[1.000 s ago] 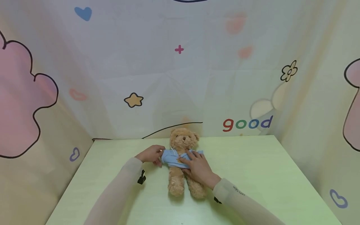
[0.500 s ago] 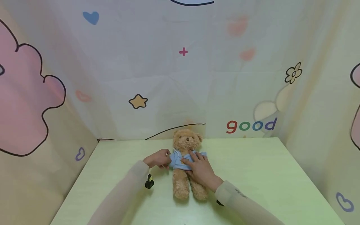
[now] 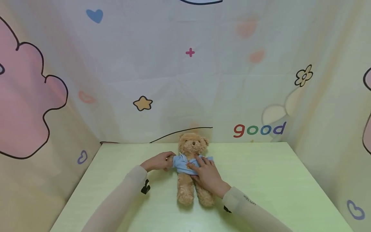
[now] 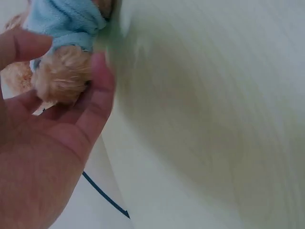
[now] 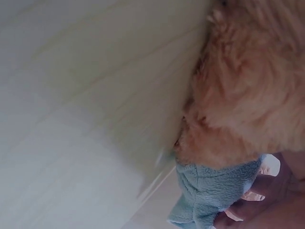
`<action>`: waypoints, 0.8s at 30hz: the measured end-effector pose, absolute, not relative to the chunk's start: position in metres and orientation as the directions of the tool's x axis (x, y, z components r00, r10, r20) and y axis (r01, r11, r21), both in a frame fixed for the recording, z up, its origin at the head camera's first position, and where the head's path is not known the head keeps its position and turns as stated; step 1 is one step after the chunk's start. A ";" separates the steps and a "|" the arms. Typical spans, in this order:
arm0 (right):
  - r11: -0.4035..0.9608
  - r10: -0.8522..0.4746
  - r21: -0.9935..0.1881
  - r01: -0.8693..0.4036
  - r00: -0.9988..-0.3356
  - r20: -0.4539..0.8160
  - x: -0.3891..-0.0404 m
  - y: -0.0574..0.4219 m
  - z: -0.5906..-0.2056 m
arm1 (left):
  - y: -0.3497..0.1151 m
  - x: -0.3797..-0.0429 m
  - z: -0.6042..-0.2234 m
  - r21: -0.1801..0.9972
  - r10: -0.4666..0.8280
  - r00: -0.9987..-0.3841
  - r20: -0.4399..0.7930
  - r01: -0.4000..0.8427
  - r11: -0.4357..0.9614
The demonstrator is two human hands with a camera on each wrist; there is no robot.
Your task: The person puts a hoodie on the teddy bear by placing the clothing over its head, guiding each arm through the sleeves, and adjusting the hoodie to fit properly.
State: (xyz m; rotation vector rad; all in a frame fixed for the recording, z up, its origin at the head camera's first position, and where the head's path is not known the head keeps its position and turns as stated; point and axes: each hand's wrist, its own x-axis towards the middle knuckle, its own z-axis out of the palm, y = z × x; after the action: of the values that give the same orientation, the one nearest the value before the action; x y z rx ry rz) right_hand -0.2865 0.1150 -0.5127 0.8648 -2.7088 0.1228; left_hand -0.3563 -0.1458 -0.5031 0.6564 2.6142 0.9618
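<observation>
A tan plush teddy bear [image 3: 185, 188] in a light blue shirt [image 3: 183, 165] lies face up on the table, its head toward the back. My left hand [image 3: 157, 162] is at the bear's arm on the left side. In the left wrist view, the thumb and curled fingers of this left hand [image 4: 52, 138] hold the furry paw [image 4: 64, 76], which sticks out of the blue sleeve [image 4: 66, 24]. My right hand [image 3: 209, 175] rests on the shirt front with fingers spread. In the right wrist view, its fingers lie against the shirt [image 5: 214, 191], partly hidden behind the bear's fur.
The pale green table [image 3: 261, 180] ends at a printed cloth backdrop [image 3: 162, 74] behind the bear's head. More of the cloth hangs at both sides. Black straps or clips show under both wrists.
My left hand has gone from the sleeve's end, over the cuff, then drawn slightly outward; the furry paw now shows beyond the sleeve. The right hand stays on the shirt. The head view shifted slightly.
</observation>
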 end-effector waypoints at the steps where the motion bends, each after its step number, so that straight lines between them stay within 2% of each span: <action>1: 0.818 -0.549 0.003 -0.575 -0.780 0.301 -0.286 0.116 -0.512 | -0.148 -0.356 -0.503 0.696 0.504 -0.857 -0.107 0.298 0.654; 7: 0.810 -0.556 -0.019 -0.586 -0.779 0.290 -0.285 0.114 -0.510 | -0.160 -0.358 -0.490 0.553 0.578 -0.816 0.000 0.481 0.680; 12: 0.814 -0.546 -0.035 -0.580 -0.784 0.295 -0.285 0.112 -0.509 | -0.150 -0.347 -0.474 0.408 0.465 -0.877 0.122 0.471 0.782; 15: 0.826 -0.522 -0.078 -0.559 -0.810 0.268 -0.287 0.114 -0.507 | -0.128 -0.331 -0.466 0.347 0.451 -0.869 0.203 0.494 0.797; 19: 0.828 -0.470 -0.214 -0.518 -0.850 0.238 -0.291 0.120 -0.503 | -0.098 -0.310 -0.461 0.244 0.569 -0.810 0.145 0.586 0.772; 21: 0.810 -0.451 -0.309 -0.499 -0.866 0.216 -0.292 0.123 -0.501 | -0.091 -0.303 -0.463 0.210 0.588 -0.802 0.102 0.595 0.775; 24: 0.783 -0.442 -0.399 -0.477 -0.878 0.182 -0.297 0.136 -0.495 | -0.081 -0.302 -0.464 0.159 0.589 -0.800 0.109 0.599 0.784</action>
State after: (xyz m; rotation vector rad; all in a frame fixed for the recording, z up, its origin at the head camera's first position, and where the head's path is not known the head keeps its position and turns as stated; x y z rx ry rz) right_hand -0.2972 0.1360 -0.4946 0.7465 -2.8918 0.6795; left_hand -0.3018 -0.0806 -0.4643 1.0062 3.0182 0.2975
